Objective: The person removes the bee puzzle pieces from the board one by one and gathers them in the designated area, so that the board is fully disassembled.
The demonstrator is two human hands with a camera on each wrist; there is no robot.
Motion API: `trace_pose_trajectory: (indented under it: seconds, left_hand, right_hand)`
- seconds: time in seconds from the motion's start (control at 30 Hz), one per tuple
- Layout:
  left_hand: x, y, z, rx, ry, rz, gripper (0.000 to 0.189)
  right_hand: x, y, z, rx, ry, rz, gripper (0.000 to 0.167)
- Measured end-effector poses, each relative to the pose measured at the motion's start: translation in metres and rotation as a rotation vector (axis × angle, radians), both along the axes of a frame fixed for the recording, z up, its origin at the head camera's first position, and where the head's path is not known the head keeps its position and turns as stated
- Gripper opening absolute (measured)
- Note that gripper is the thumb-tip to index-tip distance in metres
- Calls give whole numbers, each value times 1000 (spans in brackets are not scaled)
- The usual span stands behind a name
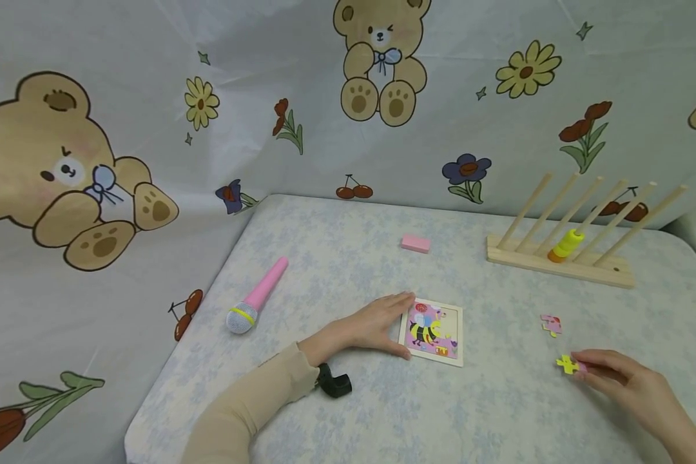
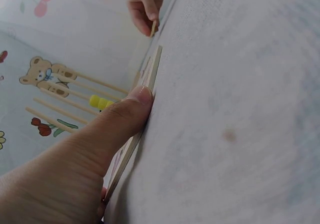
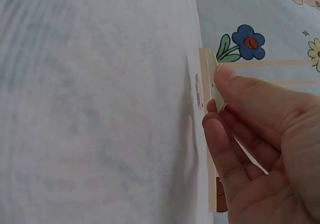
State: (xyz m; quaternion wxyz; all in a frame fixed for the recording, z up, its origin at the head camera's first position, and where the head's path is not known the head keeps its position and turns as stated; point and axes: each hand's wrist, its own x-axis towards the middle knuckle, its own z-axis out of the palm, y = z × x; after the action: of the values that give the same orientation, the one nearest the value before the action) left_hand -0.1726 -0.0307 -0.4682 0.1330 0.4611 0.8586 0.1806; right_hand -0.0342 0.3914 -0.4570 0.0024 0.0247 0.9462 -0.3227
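Pinching a yellow-and-pink puzzle piece (image 1: pixel 567 365) between thumb and fingertips, the right hand (image 1: pixel 632 386) covers part of its pink end; the right wrist view catches the piece nearly edge-on. A second piece (image 1: pixel 552 325) lies just beyond it. To their left, the left hand (image 1: pixel 377 322) is spread wide along the framed bee puzzle (image 1: pixel 460 335), thumb touching the near edge, other fingers partly hidden behind one another at the far corner. Any lettering in the puzzle's round red mark (image 1: pixel 421 308) is too small to read. Farther out are a pink block (image 1: pixel 415 243), a toy microphone (image 1: pixel 259 296) and a pegged wooden rack (image 1: pixel 597 274) with yellow rings (image 1: pixel 570 242). A black fitting (image 1: pixel 333 383) shows partly beneath the left sleeve (image 1: pixel 267 386).
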Motion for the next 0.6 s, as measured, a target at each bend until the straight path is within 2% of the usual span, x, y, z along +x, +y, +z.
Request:
trace_pose_trajectory:
  seconds: [0.27, 0.37, 0.5, 0.6]
  left_hand:
    - [0, 0, -1, 7, 12, -9, 109]
    - [-1, -1, -2, 7, 13, -7, 109]
    - [-1, -1, -2, 13, 8, -5, 109]
    - [0, -2, -2, 14, 2, -6, 109]
  right_hand:
    - [0, 8, -8, 32, 4, -27, 41]
    - [-1, 8, -10, 89, 86, -4, 36]
    - [-3, 6, -14, 166, 236, 29, 28]
    - [-4, 5, -15, 186, 284, 37, 29]
